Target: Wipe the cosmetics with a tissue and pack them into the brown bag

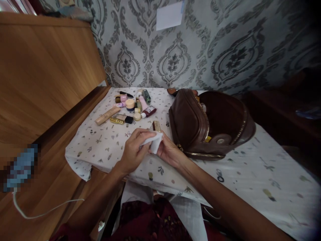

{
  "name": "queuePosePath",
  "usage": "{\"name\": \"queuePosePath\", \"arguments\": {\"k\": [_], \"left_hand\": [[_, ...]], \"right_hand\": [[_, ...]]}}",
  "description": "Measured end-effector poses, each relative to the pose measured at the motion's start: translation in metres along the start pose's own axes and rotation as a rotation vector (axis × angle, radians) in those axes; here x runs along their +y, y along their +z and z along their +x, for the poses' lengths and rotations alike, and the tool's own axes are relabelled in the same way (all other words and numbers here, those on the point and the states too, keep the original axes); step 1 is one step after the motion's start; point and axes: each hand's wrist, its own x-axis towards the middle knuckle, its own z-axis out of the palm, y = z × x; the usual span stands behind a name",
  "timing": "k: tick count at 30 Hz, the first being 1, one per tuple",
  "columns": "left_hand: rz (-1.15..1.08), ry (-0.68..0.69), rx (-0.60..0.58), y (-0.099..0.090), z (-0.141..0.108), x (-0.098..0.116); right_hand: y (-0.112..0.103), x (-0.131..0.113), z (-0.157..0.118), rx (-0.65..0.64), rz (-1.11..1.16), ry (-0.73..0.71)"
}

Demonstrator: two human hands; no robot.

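Note:
My left hand (135,149) is closed on a folded white cloth (156,142), pressing it against a small boxy item (155,126) with a gold and brown end. My right hand (170,152) grips that item from the other side; the cloth and fingers hide most of it, so its kind is unclear. Both hands are just above the front part of the table. Beyond them lie several cosmetics: a beige tube (107,115), a gold lipstick tube (117,121), a foundation bottle (124,117), a round jar (130,104) and a dark red tube (149,111).
A brown leather bag (190,124) stands unzipped to the right on the patterned tablecloth (100,147). Wooden furniture (50,57) borders the table at left, with a white cable (37,214) below. A patterned wall (173,60) rises behind.

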Motion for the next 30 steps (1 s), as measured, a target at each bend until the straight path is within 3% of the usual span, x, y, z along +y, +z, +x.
{"name": "queuePosePath", "arguments": {"k": [4, 8, 17, 22, 24, 30], "left_hand": [[-0.002, 0.080, -0.070, 0.000, -0.010, -0.001], [0.020, 0.070, -0.044, 0.004, -0.015, -0.011], [0.058, -0.261, 0.082, 0.007, -0.019, -0.031], [0.009, -0.305, 0.154, 0.002, -0.006, -0.031], [0.015, -0.273, 0.141, -0.002, 0.001, -0.029], [0.060, -0.156, -0.056, -0.013, 0.004, -0.023]], "right_hand": [[-0.004, -0.001, 0.004, -0.012, 0.045, 0.008], [-0.010, -0.001, 0.004, -0.051, 0.022, 0.048], [-0.008, -0.001, -0.001, -0.120, -0.059, 0.148], [0.001, 0.001, -0.005, -0.164, -0.159, 0.088], [0.003, 0.000, -0.007, -0.129, -0.205, 0.061], [0.006, -0.008, -0.008, 0.112, -0.209, -0.038]]}}
